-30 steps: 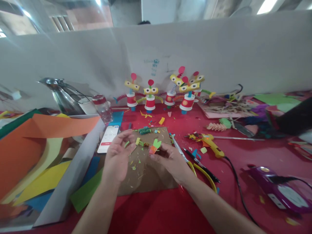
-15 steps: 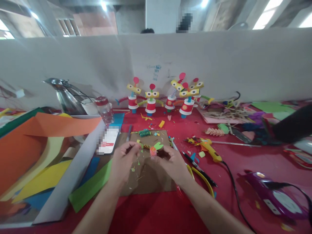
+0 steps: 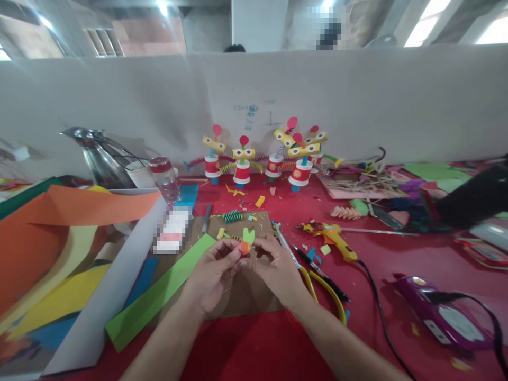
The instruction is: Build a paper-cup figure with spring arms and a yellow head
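A small orange-red paper piece (image 3: pixel 245 247) with a green leaf-like top (image 3: pixel 248 235) is held upright over the brown board (image 3: pixel 257 291). My left hand (image 3: pixel 216 270) pinches it from the left side. Close by on its right is my right hand (image 3: pixel 278 270), its fingers curled near the piece; whether they grip it is hard to tell. A yellow-and-dark coil (image 3: pixel 234 237) lies partly hidden behind my left fingers. Farther back on the board sits a teal coil (image 3: pixel 232 216). A long green strip (image 3: pixel 159 296) slants beside my left forearm.
Several paper-cup figures (image 3: pixel 241 172) stand by the wall. At right lie yellow-handled scissors (image 3: pixel 329 291), a pen (image 3: pixel 325 275), a glue gun (image 3: pixel 337 243) with its cord and a purple device (image 3: pixel 444 312). A box of coloured paper (image 3: pixel 91 317), a phone (image 3: pixel 173 230) and a jar (image 3: pixel 164 180) are at left.
My left hand has moved right to the orange-red piece, leaving the yellow-and-dark coil behind it. The piece's green top now points up instead of right.
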The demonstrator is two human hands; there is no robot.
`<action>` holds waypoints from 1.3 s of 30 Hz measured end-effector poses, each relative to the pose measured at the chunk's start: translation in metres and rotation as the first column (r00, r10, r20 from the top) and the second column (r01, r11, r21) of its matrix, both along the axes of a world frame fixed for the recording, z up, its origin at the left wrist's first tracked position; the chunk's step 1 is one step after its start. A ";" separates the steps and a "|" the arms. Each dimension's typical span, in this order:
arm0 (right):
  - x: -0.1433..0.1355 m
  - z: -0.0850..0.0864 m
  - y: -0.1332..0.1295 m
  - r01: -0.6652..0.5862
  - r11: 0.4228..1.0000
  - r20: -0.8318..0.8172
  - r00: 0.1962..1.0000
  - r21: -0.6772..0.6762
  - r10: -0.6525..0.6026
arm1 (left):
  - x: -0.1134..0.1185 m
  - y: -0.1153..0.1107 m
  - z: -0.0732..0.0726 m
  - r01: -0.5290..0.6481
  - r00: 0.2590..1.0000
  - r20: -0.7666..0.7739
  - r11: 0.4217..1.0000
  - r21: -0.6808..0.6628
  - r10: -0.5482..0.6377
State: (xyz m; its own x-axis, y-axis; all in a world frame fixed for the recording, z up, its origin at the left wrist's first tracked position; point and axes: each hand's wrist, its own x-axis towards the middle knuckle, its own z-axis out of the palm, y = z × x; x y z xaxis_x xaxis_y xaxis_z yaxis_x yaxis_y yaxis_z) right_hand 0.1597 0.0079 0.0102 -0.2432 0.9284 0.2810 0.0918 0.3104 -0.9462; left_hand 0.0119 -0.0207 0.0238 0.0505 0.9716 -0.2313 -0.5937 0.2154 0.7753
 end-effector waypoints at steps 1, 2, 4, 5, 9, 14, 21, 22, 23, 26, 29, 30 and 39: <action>0.000 -0.001 0.000 -0.002 0.999 -0.040 0.999 -0.043 0.000 | 0.000 0.000 0.001 -0.032 0.999 -0.025 0.999 0.024 0.032; -0.001 -0.002 -0.001 -0.003 0.996 -0.087 0.996 -0.091 -0.005 | -0.001 0.000 0.001 -0.058 0.997 -0.049 0.997 0.047 0.060; -0.001 -0.002 -0.002 -0.020 0.985 -0.184 0.983 -0.173 -0.012 | -0.002 -0.001 0.002 -0.081 0.992 -0.093 0.994 0.077 0.088; -0.002 -0.002 -0.002 -0.035 0.980 -0.224 0.975 -0.194 -0.010 | -0.002 -0.001 0.002 -0.080 0.990 -0.112 0.993 0.083 0.089; -0.001 0.002 -0.004 -0.034 0.977 -0.284 0.958 -0.209 -0.028 | -0.003 0.000 -0.001 -0.058 0.986 -0.152 0.994 0.097 0.072; -0.001 0.007 -0.003 0.030 0.971 -0.234 0.968 -0.236 -0.087 | -0.002 0.000 -0.002 -0.059 0.976 -0.200 0.990 0.126 0.084; 0.001 0.003 0.000 0.113 0.975 -0.116 0.984 -0.189 -0.136 | -0.001 0.001 -0.005 -0.046 0.966 -0.246 0.990 0.135 0.078; 0.001 0.002 -0.001 0.107 0.981 -0.108 0.986 -0.165 -0.126 | -0.001 0.001 -0.005 -0.047 0.963 -0.258 0.989 0.142 0.083; 0.001 0.002 -0.002 0.104 0.985 -0.103 0.988 -0.140 -0.119 | -0.001 0.001 -0.005 -0.052 0.959 -0.267 0.987 0.150 0.091; 0.000 0.002 -0.005 0.124 0.988 -0.116 0.984 -0.097 -0.135 | 0.000 0.000 -0.004 -0.064 0.960 -0.260 0.986 0.151 0.103; 0.003 0.003 -0.003 0.170 0.981 -0.171 0.968 -0.098 -0.185 | 0.001 -0.001 -0.001 -0.072 0.970 -0.224 0.990 0.125 0.098; 0.005 0.003 -0.001 0.193 0.975 -0.182 0.961 -0.106 -0.210 | 0.001 -0.001 0.000 -0.069 0.974 -0.206 0.990 0.120 0.092; 0.019 -0.005 0.023 0.262 0.942 -0.050 0.959 -0.210 -0.278 | 0.000 -0.001 0.005 -0.019 0.997 -0.077 0.995 0.102 0.027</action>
